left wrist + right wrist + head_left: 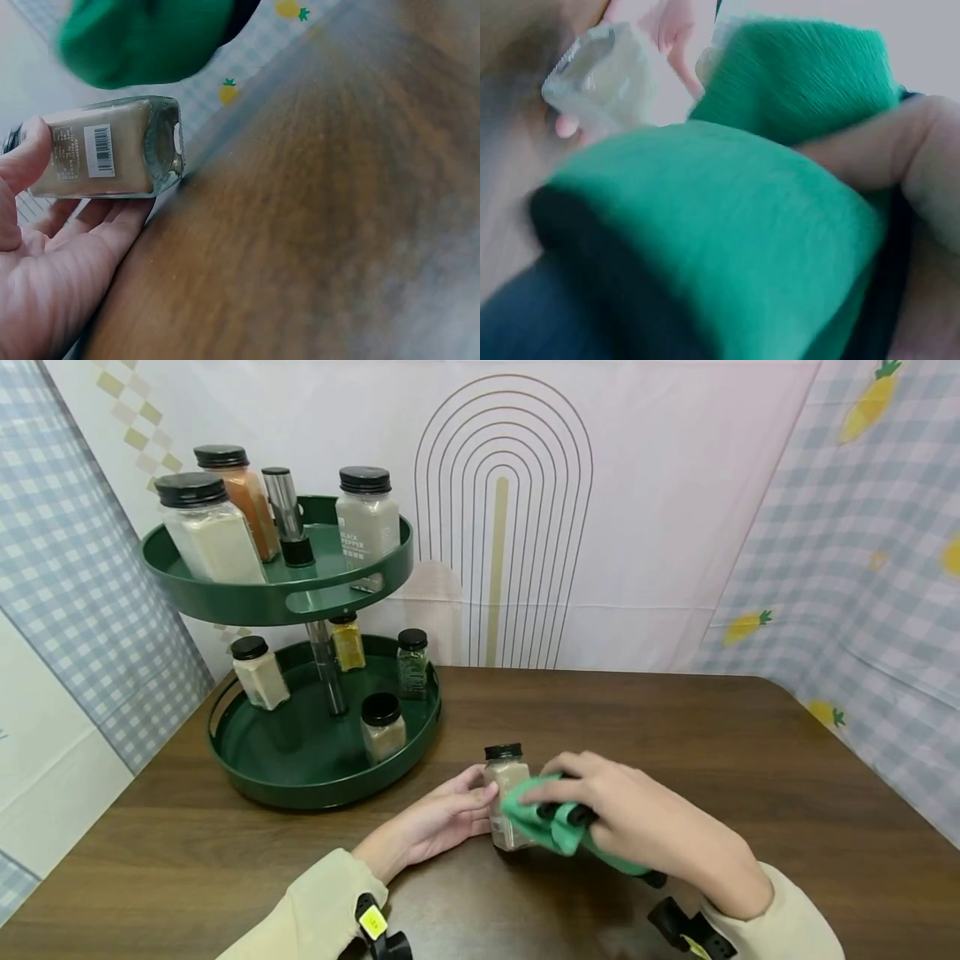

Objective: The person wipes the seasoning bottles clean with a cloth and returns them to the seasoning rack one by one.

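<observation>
A square glass spice jar (506,777) with a black lid and pale powder inside stands near the front middle of the table. My left hand (450,818) grips it from the left, the thumb up by the lid end and the fingers along the opposite side. A barcode label (99,150) shows on the jar in the left wrist view. In my right hand (637,814) is a bunched green cloth (551,831) with black edging, pinched by thumb and fingers. The cloth overlaps the jar's right side in the head view.
At the left stands a dark green two-tier tray rack (322,793). Its upper tray (225,602) bears several black-lidded jars and a silver-and-black cylinder (285,514); the lower one bears several smaller jars. A wooden table (600,718) reaches back to a hanging cloth backdrop (652,527).
</observation>
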`<state>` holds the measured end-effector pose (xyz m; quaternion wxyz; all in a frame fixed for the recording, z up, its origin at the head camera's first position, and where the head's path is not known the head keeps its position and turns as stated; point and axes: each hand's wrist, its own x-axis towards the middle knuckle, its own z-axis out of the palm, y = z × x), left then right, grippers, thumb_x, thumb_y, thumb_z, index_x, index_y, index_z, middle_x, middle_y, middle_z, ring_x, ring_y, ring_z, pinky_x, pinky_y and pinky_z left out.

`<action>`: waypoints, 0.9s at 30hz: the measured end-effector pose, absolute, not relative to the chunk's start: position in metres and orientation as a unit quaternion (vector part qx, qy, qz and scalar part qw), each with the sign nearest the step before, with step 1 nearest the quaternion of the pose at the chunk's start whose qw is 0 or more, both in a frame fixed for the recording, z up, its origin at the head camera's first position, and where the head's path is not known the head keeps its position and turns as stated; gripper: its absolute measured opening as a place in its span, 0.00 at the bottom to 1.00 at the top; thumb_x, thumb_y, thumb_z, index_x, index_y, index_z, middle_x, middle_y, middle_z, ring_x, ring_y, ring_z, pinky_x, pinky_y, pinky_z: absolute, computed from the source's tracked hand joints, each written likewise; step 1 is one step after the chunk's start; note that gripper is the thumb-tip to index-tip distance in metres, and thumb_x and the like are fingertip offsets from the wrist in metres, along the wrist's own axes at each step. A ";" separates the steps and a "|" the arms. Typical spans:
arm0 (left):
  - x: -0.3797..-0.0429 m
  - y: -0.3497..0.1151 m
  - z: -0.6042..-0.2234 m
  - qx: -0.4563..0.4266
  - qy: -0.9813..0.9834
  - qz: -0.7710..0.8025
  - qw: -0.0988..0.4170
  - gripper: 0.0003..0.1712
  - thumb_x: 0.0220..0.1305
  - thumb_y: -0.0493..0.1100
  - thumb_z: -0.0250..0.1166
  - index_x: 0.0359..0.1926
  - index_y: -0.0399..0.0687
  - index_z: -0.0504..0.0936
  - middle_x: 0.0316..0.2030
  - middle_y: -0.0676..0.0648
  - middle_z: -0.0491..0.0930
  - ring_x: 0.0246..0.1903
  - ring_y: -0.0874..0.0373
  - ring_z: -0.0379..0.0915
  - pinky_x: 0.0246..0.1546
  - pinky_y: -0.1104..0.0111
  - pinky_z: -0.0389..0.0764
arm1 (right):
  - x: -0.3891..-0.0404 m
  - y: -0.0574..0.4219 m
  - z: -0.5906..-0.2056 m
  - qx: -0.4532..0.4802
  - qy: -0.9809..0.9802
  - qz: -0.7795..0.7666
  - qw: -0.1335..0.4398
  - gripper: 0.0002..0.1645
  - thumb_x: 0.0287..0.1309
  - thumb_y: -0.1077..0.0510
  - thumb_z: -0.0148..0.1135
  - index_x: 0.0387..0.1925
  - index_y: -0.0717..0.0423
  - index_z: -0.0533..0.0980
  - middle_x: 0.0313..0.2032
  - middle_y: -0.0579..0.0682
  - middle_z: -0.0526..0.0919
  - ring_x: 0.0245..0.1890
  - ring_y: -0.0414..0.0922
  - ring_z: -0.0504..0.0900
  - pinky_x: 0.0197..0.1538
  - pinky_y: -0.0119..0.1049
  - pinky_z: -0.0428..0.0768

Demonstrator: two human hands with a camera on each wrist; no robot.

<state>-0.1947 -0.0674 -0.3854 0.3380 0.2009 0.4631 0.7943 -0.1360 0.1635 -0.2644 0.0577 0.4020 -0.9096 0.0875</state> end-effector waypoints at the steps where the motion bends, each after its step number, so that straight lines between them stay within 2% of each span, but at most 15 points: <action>1: -0.195 -0.068 -0.386 0.212 0.463 0.791 0.341 0.19 0.69 0.42 0.52 0.57 0.50 0.58 0.50 0.49 0.71 0.54 0.58 0.69 0.59 0.62 0.66 | -0.137 0.164 -0.264 0.393 -0.911 0.088 0.093 0.43 0.41 0.78 0.48 0.51 0.33 0.76 0.48 0.41 0.76 0.45 0.40 0.75 0.43 0.37 0.77; 4: -0.195 -0.068 -0.385 0.229 0.470 0.781 0.341 0.18 0.69 0.42 0.53 0.57 0.52 0.60 0.50 0.52 0.71 0.53 0.60 0.69 0.58 0.64 0.66 | -0.140 0.163 -0.264 0.361 -0.912 0.097 0.170 0.43 0.41 0.79 0.50 0.53 0.36 0.75 0.50 0.44 0.75 0.45 0.43 0.76 0.44 0.40 0.77; 7: -0.194 -0.067 -0.384 0.228 0.484 0.775 0.335 0.20 0.66 0.42 0.56 0.57 0.52 0.61 0.51 0.52 0.70 0.53 0.60 0.68 0.57 0.64 0.66 | -0.141 0.161 -0.267 0.340 -0.913 0.106 0.198 0.43 0.42 0.78 0.51 0.55 0.37 0.74 0.50 0.45 0.75 0.46 0.45 0.76 0.41 0.41 0.77; 11: -0.193 -0.065 -0.382 0.212 0.504 0.772 0.325 0.20 0.64 0.40 0.59 0.54 0.52 0.65 0.51 0.51 0.70 0.53 0.59 0.69 0.57 0.63 0.67 | -0.143 0.158 -0.271 0.340 -0.915 0.102 0.193 0.43 0.41 0.79 0.51 0.55 0.38 0.74 0.49 0.47 0.75 0.45 0.46 0.76 0.41 0.42 0.76; 15: -0.192 -0.065 -0.381 0.205 0.511 0.771 0.321 0.18 0.65 0.38 0.57 0.53 0.53 0.66 0.51 0.51 0.71 0.52 0.59 0.69 0.56 0.64 0.68 | -0.143 0.157 -0.274 0.347 -0.913 0.094 0.191 0.43 0.39 0.80 0.51 0.54 0.40 0.75 0.48 0.49 0.75 0.43 0.48 0.77 0.43 0.43 0.76; 27: -0.193 -0.066 -0.382 0.192 0.486 0.788 0.326 0.17 0.66 0.37 0.55 0.54 0.54 0.65 0.51 0.51 0.71 0.53 0.58 0.70 0.57 0.62 0.67 | -0.143 0.153 -0.278 0.357 -0.912 0.060 0.192 0.43 0.37 0.79 0.55 0.54 0.41 0.76 0.47 0.51 0.75 0.41 0.49 0.76 0.41 0.42 0.76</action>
